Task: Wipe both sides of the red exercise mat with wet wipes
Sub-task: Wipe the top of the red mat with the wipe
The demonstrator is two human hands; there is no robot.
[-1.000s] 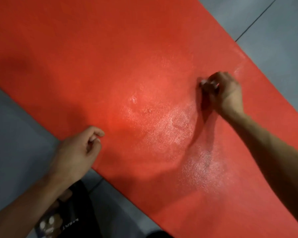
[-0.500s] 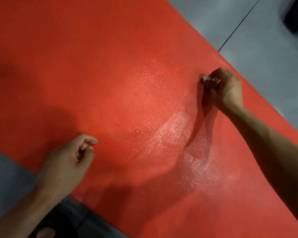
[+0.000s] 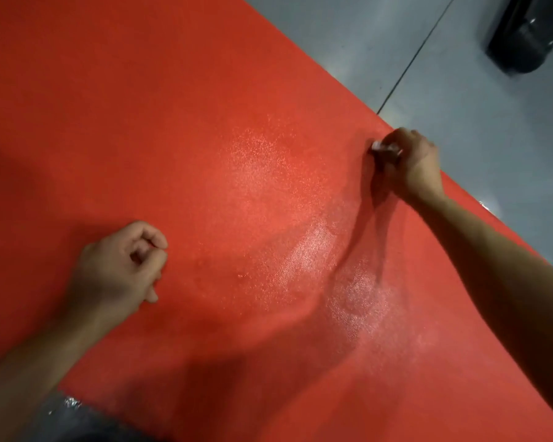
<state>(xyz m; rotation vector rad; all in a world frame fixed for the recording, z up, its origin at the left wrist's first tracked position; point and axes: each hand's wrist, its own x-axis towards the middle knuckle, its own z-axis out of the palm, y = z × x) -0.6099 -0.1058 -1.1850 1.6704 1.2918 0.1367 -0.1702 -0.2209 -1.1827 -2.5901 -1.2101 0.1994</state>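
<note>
The red exercise mat [image 3: 179, 129] lies flat on the floor and fills most of the view, running diagonally. Wet, shiny patches show on it near the middle and lower right. My right hand [image 3: 409, 164] sits near the mat's far right edge and grips a small crumpled wet wipe [image 3: 384, 147], pressing it onto the mat. My left hand [image 3: 122, 266] rests on the mat at the lower left, with its fingers curled and nothing visible in it.
Grey floor [image 3: 460, 100] with a dark seam line borders the mat at the upper right. A black object [image 3: 530, 33] stands on the floor in the top right corner. A strip of grey floor shows at the bottom left.
The view has shifted, so more mat lies under my left hand, which has moved further onto it. My right hand has slid with the wipe closer to the mat's far right edge.
</note>
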